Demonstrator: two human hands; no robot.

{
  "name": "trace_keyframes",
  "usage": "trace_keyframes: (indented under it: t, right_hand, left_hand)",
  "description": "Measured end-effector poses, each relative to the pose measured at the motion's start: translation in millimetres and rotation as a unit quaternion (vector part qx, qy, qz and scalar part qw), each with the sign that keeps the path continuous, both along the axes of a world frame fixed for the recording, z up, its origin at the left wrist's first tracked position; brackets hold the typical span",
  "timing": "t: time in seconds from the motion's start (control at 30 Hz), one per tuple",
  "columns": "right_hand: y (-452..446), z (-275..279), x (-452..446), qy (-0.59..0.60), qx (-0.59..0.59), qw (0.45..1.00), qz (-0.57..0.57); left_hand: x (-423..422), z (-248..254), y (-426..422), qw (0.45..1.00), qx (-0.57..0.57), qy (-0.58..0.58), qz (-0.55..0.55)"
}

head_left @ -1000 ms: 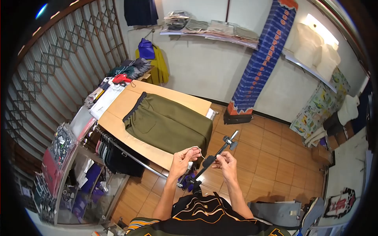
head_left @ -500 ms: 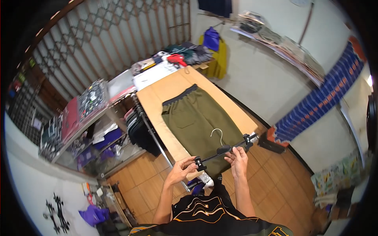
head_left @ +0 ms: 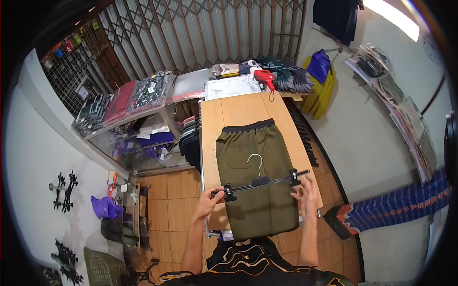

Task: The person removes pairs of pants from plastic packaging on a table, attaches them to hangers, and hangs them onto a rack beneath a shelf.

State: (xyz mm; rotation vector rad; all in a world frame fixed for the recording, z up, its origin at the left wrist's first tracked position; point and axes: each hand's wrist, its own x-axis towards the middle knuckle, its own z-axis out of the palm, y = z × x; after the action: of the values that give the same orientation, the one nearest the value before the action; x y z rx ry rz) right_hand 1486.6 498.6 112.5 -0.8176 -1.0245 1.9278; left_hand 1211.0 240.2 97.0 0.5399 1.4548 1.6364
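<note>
A black clip hanger [head_left: 260, 181] with a pale metal hook is held level above olive green trousers [head_left: 257, 209]. My left hand [head_left: 210, 201] pinches the hanger's left end beside its clip. Around the right end, next to the other clip, is my right hand [head_left: 306, 193], its fingers bent and partly spread; whether they touch the hanger is hard to see. The trousers lie on a wooden table [head_left: 238, 108], their dark elastic waistband at the far end and the near end by my body.
Beyond the table lie a red tool [head_left: 265, 78], papers [head_left: 232, 87] and folded clothes [head_left: 286, 74]. A glass cabinet [head_left: 138, 138] with packed garments stands at left. Hangers [head_left: 70, 190] hang on the left wall. A blue patterned column [head_left: 400, 205] is at right.
The view has turned, bringing the table in front of me. The hanger has gone from upright to level across the trousers, with my hands at its two ends and my right hand further out.
</note>
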Motion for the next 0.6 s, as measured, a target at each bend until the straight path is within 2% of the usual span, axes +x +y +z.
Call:
trace_keyframes:
  t: [0.07,0.13,0.33,0.43,0.53,0.6]
  right_hand:
    - [34.7,12.4,7.7,-0.044,0.058,0.996,0.042]
    - [60.6,32.1,8.8,-0.101,0.107,0.980,0.133]
    - [118.0,41.6,1.1,-0.246,0.203,0.872,0.371]
    - [133.2,23.5,-3.9,-0.258,0.261,0.852,0.373]
    - [144.6,5.1,-7.7,-0.252,0.282,0.869,0.320]
    - [152.3,-15.7,-11.2,-0.221,0.259,0.907,0.246]
  left_hand:
    - [-8.5,-4.2,11.5,1.000,-0.003,0.023,-0.017]
    - [-13.7,1.3,26.3,0.998,-0.018,0.040,-0.034]
    - [-32.4,15.6,73.9,0.988,-0.057,0.107,-0.090]
    - [-41.3,20.1,100.0,0.986,-0.078,0.108,-0.100]
    - [-48.3,11.4,128.4,0.998,-0.049,0.025,-0.037]
    - [-56.6,-0.8,150.1,0.999,-0.025,-0.017,0.027]
